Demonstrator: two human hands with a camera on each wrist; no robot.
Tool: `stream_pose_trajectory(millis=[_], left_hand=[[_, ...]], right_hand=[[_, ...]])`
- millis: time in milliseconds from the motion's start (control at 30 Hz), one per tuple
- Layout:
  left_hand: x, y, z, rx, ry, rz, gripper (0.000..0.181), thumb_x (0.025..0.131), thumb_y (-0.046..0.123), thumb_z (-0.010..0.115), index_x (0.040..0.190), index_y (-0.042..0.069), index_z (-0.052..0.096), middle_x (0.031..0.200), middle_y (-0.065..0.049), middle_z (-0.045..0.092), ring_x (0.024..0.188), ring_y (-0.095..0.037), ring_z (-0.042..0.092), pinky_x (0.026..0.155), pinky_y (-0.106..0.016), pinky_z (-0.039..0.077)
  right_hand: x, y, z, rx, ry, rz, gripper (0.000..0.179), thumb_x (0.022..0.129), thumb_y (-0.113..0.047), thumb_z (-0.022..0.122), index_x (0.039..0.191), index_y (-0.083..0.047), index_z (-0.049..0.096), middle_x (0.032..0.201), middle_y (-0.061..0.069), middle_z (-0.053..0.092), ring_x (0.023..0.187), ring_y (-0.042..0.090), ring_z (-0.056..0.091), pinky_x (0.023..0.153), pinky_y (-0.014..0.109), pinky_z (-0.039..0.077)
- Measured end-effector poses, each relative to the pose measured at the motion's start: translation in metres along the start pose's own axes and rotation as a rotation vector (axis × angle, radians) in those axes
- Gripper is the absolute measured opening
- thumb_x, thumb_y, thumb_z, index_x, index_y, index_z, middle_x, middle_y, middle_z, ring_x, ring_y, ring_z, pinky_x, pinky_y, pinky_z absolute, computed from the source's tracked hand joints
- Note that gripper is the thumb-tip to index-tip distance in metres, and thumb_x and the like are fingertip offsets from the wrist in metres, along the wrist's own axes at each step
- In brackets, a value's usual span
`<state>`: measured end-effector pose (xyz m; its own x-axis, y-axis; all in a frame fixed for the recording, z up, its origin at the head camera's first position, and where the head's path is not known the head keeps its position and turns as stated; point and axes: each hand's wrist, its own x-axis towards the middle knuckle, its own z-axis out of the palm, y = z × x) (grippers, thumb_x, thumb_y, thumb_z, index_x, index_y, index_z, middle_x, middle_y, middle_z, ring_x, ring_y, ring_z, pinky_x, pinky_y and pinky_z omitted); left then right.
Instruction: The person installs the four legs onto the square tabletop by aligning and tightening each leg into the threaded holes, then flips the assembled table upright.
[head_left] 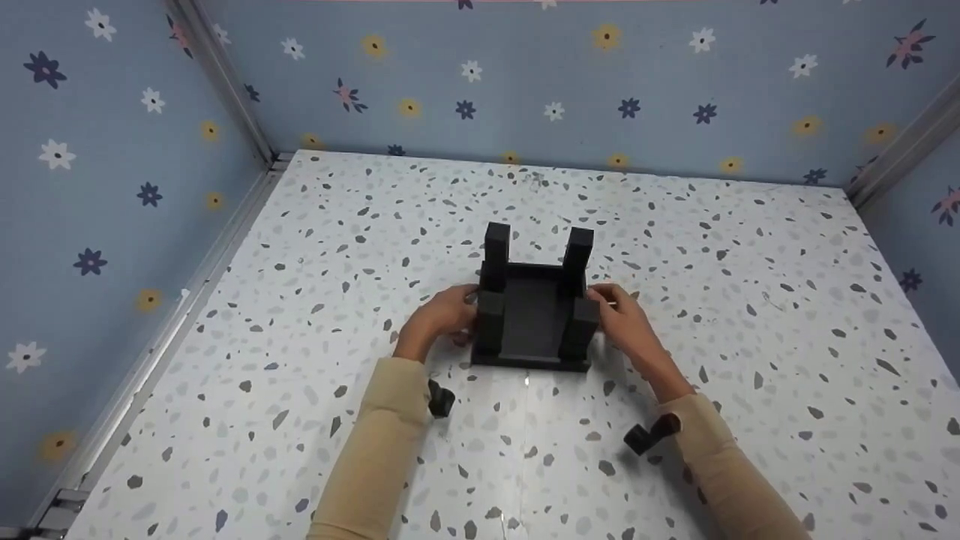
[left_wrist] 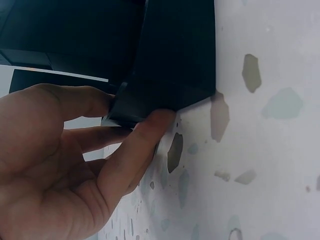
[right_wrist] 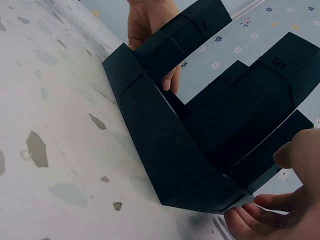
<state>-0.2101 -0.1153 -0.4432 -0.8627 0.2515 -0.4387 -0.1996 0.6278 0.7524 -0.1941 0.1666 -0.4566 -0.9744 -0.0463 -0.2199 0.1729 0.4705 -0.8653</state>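
A black piece shaped like a small upturned table (head_left: 532,319) stands in the middle of the speckled tabletop, with several square legs pointing up from its shallow rimmed base. My left hand (head_left: 450,311) grips the left side of the base; in the left wrist view, thumb and fingers (left_wrist: 142,145) pinch its edge close to the tabletop. From the right, my right hand (head_left: 619,315) holds the opposite side. Its fingertips (right_wrist: 242,222) curl at the lower edge in the right wrist view, the thumb beside a leg. Raised digits mark some legs (right_wrist: 282,65).
White speckled tabletop (head_left: 337,225) surrounds the piece. Blue flower-patterned panels (head_left: 510,82) rise at the back and both sides, with metal rails (head_left: 225,82) at the corners. Small black mounts (head_left: 441,399) stick out from both tan sleeves (head_left: 382,442).
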Motion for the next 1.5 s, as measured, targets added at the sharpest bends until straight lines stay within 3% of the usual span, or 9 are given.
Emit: stream_pose_trajectory(millis=[200, 367, 567, 767, 1067, 1267, 1367, 1500], left_hand=[[0.0004, 0.0009, 0.0002, 0.003, -0.003, -0.015, 0.056, 0.093, 0.02, 0.053, 0.147, 0.017, 0.038, 0.085, -0.009, 0.062, 0.07, -0.019, 0.061, 0.062, -0.03, 0.053], [0.0009, 0.0006, -0.0004, -0.04, -0.017, -0.02, 0.057, 0.093, 0.021, 0.055, 0.147, 0.019, 0.038, 0.089, -0.01, 0.064, 0.075, -0.019, 0.062, 0.062, -0.03, 0.053], [0.0018, -0.0014, -0.0006, -0.102, -0.034, -0.041, 0.061, 0.092, 0.019, 0.056, 0.149, 0.021, 0.035, 0.099, -0.013, 0.066, 0.083, -0.02, 0.063, 0.068, -0.032, 0.055], [0.0037, -0.0014, -0.0005, -0.078, -0.035, -0.063, 0.061, 0.092, 0.018, 0.056, 0.149, 0.021, 0.034, 0.103, -0.015, 0.066, 0.088, -0.022, 0.064, 0.072, -0.033, 0.056], [0.0005, 0.0001, 0.0001, -0.07, 0.001, -0.034, 0.061, 0.092, 0.026, 0.059, 0.149, 0.021, 0.035, 0.096, -0.013, 0.068, 0.08, -0.02, 0.065, 0.066, -0.033, 0.056], [-0.0029, 0.0032, -0.0006, -0.072, 0.067, 0.051, 0.06, 0.093, 0.027, 0.059, 0.148, 0.02, 0.036, 0.111, -0.015, 0.065, 0.083, -0.022, 0.067, 0.066, -0.035, 0.057], [-0.0026, 0.0047, -0.0007, -0.077, 0.101, 0.095, 0.059, 0.094, 0.021, 0.056, 0.149, 0.018, 0.035, 0.116, -0.018, 0.064, 0.087, -0.024, 0.068, 0.069, -0.033, 0.057], [-0.0024, 0.0079, -0.0011, -0.119, 0.124, 0.131, 0.059, 0.094, 0.016, 0.055, 0.149, 0.019, 0.033, 0.117, -0.018, 0.063, 0.09, -0.024, 0.067, 0.073, -0.034, 0.058]], right_hand=[[0.0049, -0.0001, 0.0012, 0.005, -0.041, 0.046, 0.062, 0.096, -0.051, 0.046, 0.142, -0.009, 0.043, 0.13, 0.016, 0.054, 0.112, 0.027, 0.055, 0.094, 0.039, 0.044], [0.0074, 0.0001, 0.0005, -0.038, -0.062, 0.033, 0.065, 0.096, -0.051, 0.047, 0.143, -0.006, 0.041, 0.141, 0.017, 0.048, 0.124, 0.029, 0.05, 0.106, 0.044, 0.038], [0.0089, 0.0005, 0.002, -0.03, -0.057, 0.008, 0.059, 0.097, -0.044, 0.049, 0.14, -0.005, 0.046, 0.139, 0.017, 0.05, 0.125, 0.029, 0.048, 0.107, 0.044, 0.037], [0.0074, -0.0003, 0.0038, -0.037, -0.061, -0.012, 0.057, 0.097, -0.04, 0.049, 0.14, -0.003, 0.045, 0.138, 0.019, 0.051, 0.124, 0.031, 0.05, 0.103, 0.043, 0.04], [0.0034, 0.0019, 0.0038, -0.027, -0.044, -0.01, 0.059, 0.097, -0.043, 0.05, 0.142, -0.006, 0.044, 0.142, 0.015, 0.047, 0.129, 0.03, 0.047, 0.105, 0.044, 0.039], [-0.0002, 0.0004, 0.0004, 0.017, 0.005, -0.061, 0.054, 0.098, -0.042, 0.049, 0.14, -0.009, 0.047, 0.138, 0.013, 0.053, 0.127, 0.026, 0.049, 0.107, 0.043, 0.037], [-0.0007, 0.0001, -0.0019, 0.027, 0.035, -0.078, 0.053, 0.098, -0.043, 0.049, 0.142, -0.013, 0.047, 0.134, 0.012, 0.057, 0.121, 0.024, 0.054, 0.101, 0.038, 0.041], [-0.0009, 0.0002, -0.0052, 0.152, 0.031, -0.103, 0.053, 0.097, -0.039, 0.054, 0.143, -0.014, 0.045, 0.131, 0.014, 0.059, 0.112, 0.024, 0.061, 0.089, 0.029, 0.049]])
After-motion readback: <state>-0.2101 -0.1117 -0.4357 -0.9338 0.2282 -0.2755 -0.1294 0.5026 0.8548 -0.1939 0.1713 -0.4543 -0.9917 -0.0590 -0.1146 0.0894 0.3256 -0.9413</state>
